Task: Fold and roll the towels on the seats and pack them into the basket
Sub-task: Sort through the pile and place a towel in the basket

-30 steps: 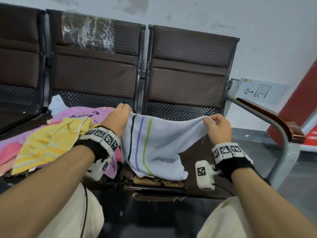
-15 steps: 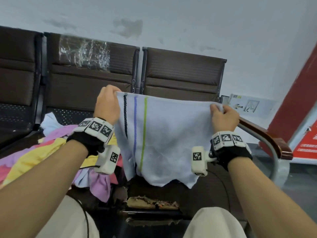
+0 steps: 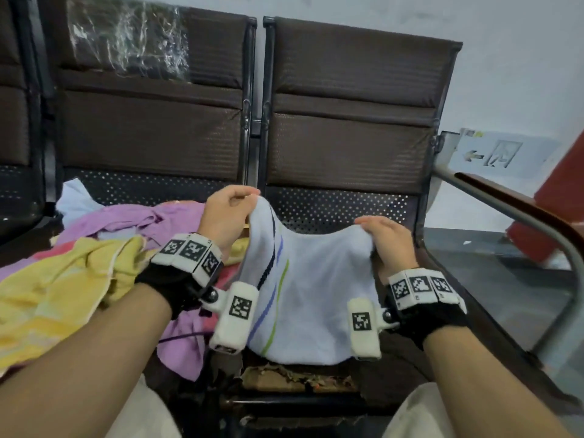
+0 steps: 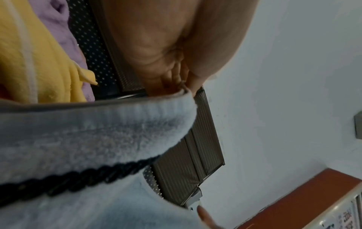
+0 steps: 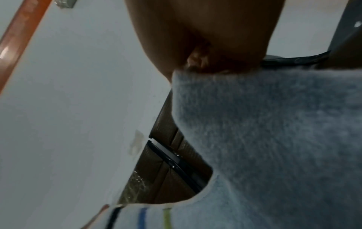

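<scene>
The basket is not in view; the only thing carrying loose cloth is the left seat [image 3: 151, 191], which bears a heap with a yellow towel [image 3: 63, 286] in front and a purple towel [image 3: 142, 216] behind it. Taking the right seat [image 3: 344, 203] as the landmark: the white striped towel [image 3: 313, 298] hangs above its cushion, and its lower hem reaches the torn front edge [image 3: 297, 376] of that seat. To the right of the seat, the armrest [image 3: 518, 213] bounds the working room; bare cushion shows between the towel and the armrest. The left hand [image 3: 226, 216] pinches the towel's upper corner beside the black stripe, fingers curled tight on the cloth. The right hand [image 3: 385, 240] grips the opposite upper corner, fingers closed over the hem. The top edge sags between the two grips.
</scene>
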Available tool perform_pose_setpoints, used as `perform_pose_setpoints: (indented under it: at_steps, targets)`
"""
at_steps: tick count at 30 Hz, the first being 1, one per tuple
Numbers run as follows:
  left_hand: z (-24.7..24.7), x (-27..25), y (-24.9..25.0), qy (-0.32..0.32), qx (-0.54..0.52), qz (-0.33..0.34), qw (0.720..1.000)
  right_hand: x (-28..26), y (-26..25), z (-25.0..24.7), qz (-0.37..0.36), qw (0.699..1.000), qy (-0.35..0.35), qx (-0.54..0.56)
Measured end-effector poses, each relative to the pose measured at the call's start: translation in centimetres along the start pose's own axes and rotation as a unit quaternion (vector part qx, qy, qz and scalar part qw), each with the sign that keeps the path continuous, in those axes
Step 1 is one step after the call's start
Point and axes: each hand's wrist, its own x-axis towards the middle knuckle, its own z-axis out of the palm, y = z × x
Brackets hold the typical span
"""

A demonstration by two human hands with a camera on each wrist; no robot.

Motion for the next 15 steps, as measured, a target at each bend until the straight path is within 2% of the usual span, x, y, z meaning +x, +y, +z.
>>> perform_pose_setpoints:
  at_steps: [2, 4, 6, 8, 10, 12, 14, 15]
  targets:
    - [0.4, 0.1, -0.1, -0.022, -0.006, 0.0, 1.0, -0.3, -0.7, 0.4, 0.008, 0.99, -0.097, 0.104]
    - [0.7, 0.2, -0.4, -0.044, -0.001, -0.002, 0.999, -1.0, -1.2, 0.9, 0.006, 0.953, -0.238, 0.186]
    - [0.9, 0.3, -0.8, -0.06, 0.008, -0.001, 0.998, -1.7, -1.0, 1.7, -0.019, 0.932, -0.346, 0.111]
    - [1.0, 0.4, -1.2, -0.078, 0.022, -0.014, 0.997, -1.8, -0.2, 2.5, -0.057, 0.936, -0.347, -0.028]
    - [1.1, 0.3, -1.7, -0.104, 0.042, -0.027, 0.993, -1.5, 0.2, 2.9, -0.14, 0.934, -0.275, -0.18]
    - [1.1, 0.0, -2.2, -0.123, 0.062, -0.026, 0.99, -1.5, 0.2, 3.4, -0.24, 0.897, -0.225, -0.296]
    - [1.1, -0.1, -2.3, -0.129, 0.059, -0.023, 0.99, -2.0, -0.1, 3.9, -0.301, 0.882, -0.227, -0.282]
    - [1.0, -0.1, -2.3, -0.127, 0.056, -0.023, 0.99, -2.2, -0.3, 4.1, -0.3, 0.89, -0.239, -0.245]
